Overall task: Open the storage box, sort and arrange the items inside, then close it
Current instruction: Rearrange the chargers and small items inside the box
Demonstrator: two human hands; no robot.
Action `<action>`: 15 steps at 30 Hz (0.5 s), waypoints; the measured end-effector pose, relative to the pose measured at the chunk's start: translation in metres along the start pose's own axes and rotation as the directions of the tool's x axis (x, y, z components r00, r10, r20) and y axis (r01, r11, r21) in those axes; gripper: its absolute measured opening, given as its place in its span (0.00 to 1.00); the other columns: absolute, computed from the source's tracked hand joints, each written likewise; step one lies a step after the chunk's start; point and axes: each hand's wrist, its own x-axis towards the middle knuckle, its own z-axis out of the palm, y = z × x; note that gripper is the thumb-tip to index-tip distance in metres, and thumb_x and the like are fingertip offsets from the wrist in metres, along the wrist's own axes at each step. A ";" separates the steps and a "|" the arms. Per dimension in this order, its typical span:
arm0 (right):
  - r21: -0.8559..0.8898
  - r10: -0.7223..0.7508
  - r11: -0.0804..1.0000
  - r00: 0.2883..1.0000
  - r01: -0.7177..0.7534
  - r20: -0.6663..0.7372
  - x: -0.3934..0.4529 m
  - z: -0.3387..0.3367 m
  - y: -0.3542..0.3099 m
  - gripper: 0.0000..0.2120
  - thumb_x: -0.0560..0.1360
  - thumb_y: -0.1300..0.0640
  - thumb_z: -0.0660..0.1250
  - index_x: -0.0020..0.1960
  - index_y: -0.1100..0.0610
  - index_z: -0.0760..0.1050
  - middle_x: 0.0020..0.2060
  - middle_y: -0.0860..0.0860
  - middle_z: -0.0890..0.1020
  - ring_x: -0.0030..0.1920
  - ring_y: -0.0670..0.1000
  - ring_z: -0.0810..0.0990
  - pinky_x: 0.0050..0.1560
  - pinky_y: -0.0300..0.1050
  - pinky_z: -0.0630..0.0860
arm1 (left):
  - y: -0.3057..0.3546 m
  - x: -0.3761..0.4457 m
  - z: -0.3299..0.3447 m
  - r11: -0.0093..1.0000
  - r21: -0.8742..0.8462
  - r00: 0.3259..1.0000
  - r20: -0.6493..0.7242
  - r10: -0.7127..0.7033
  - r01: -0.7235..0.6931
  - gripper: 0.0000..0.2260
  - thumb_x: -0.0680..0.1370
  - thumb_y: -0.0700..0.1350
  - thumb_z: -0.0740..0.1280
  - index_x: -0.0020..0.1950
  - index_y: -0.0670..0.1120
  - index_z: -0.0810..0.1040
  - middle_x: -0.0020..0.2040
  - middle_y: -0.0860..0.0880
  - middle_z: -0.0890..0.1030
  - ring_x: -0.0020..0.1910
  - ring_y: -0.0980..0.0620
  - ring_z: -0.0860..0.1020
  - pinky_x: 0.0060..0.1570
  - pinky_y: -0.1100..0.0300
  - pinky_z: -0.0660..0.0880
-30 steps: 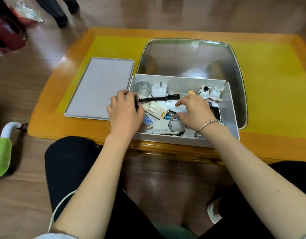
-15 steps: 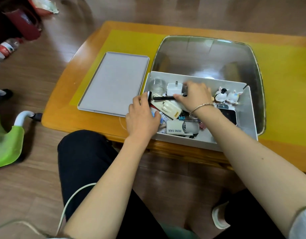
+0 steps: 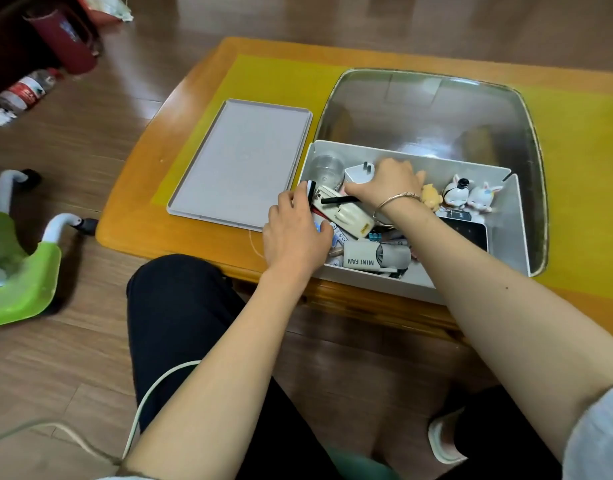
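Since a second ago my right hand has crossed from the near middle of the storage box to its far left corner, where its curled fingers close around the white charger plug. My left hand has stayed at the box's left wall, fingers bent over the edge and pinching a small black-and-white piece, though I cannot tell what that is.

From the head view, a black pen lies just under the right hand, across a cream device. Nearer me than that hand sits the MINI FAN carton. To its right stand a yellow figurine and two white figurines, with a dark phone in front of them. Left of the left hand, the grey lid lies flat on the tabletop.
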 end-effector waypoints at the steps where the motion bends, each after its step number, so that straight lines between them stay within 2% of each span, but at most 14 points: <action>1: 0.027 -0.029 0.999 0.999 0.029 -0.015 -0.001 0.000 0.003 0.19 0.63 0.35 0.67 0.41 0.51 0.74 0.40 0.51 0.77 0.56 0.58 0.72 0.49 0.51 0.61 | 0.000 0.000 0.000 1.000 0.001 1.000 -0.003 0.003 -0.003 0.31 0.76 0.52 0.66 0.75 0.49 0.58 0.69 0.46 0.68 0.63 0.45 0.70 0.55 0.50 0.73; 4: 0.158 -0.130 0.978 0.990 0.137 -0.052 -0.009 -0.005 0.014 0.20 0.64 0.42 0.70 0.54 0.48 0.75 0.47 0.50 0.81 0.57 0.56 0.72 0.48 0.48 0.61 | 0.000 0.000 -0.001 1.000 -0.011 1.000 -0.017 0.012 -0.012 0.28 0.78 0.53 0.63 0.75 0.49 0.58 0.69 0.46 0.68 0.63 0.45 0.70 0.55 0.49 0.73; 7: 0.307 -0.241 0.918 0.968 0.252 -0.074 -0.024 -0.013 0.025 0.25 0.65 0.52 0.72 0.61 0.48 0.73 0.50 0.49 0.81 0.53 0.55 0.77 0.53 0.49 0.71 | 0.000 0.000 -0.001 0.999 -0.028 1.000 -0.020 0.018 -0.019 0.26 0.79 0.54 0.61 0.74 0.49 0.59 0.69 0.46 0.68 0.64 0.46 0.70 0.56 0.50 0.72; 9: 0.372 -0.310 0.868 0.944 0.330 -0.115 -0.036 -0.017 0.035 0.27 0.65 0.59 0.72 0.63 0.51 0.73 0.51 0.49 0.81 0.50 0.50 0.78 0.52 0.41 0.72 | 0.000 0.000 -0.001 0.999 -0.028 0.999 -0.034 0.028 -0.029 0.24 0.80 0.53 0.60 0.74 0.48 0.60 0.69 0.46 0.68 0.64 0.46 0.70 0.56 0.50 0.72; 11: 0.361 -0.380 0.837 0.912 0.411 -0.156 -0.048 -0.021 0.045 0.27 0.66 0.64 0.73 0.64 0.53 0.74 0.54 0.50 0.80 0.50 0.46 0.76 0.49 0.27 0.67 | 0.001 -0.001 -0.001 0.998 0.000 0.995 -0.079 0.056 -0.056 0.23 0.80 0.53 0.59 0.73 0.47 0.62 0.70 0.46 0.68 0.66 0.46 0.67 0.59 0.50 0.69; 12: 0.334 -0.403 0.834 0.899 0.438 -0.171 -0.052 -0.024 0.049 0.27 0.66 0.65 0.73 0.64 0.54 0.74 0.55 0.51 0.79 0.51 0.46 0.75 0.47 0.23 0.66 | 0.001 -0.002 -0.001 0.997 0.019 0.991 -0.111 0.076 -0.074 0.23 0.80 0.53 0.59 0.73 0.47 0.63 0.70 0.46 0.67 0.67 0.46 0.66 0.61 0.49 0.66; 15: 0.280 -0.401 0.854 0.897 0.439 -0.186 -0.063 -0.033 0.061 0.29 0.64 0.68 0.75 0.63 0.52 0.75 0.52 0.53 0.77 0.48 0.51 0.76 0.45 0.23 0.67 | 0.001 -0.008 -0.004 0.985 0.067 0.957 -0.233 0.171 -0.160 0.20 0.79 0.51 0.61 0.71 0.47 0.68 0.71 0.47 0.68 0.69 0.46 0.64 0.63 0.49 0.61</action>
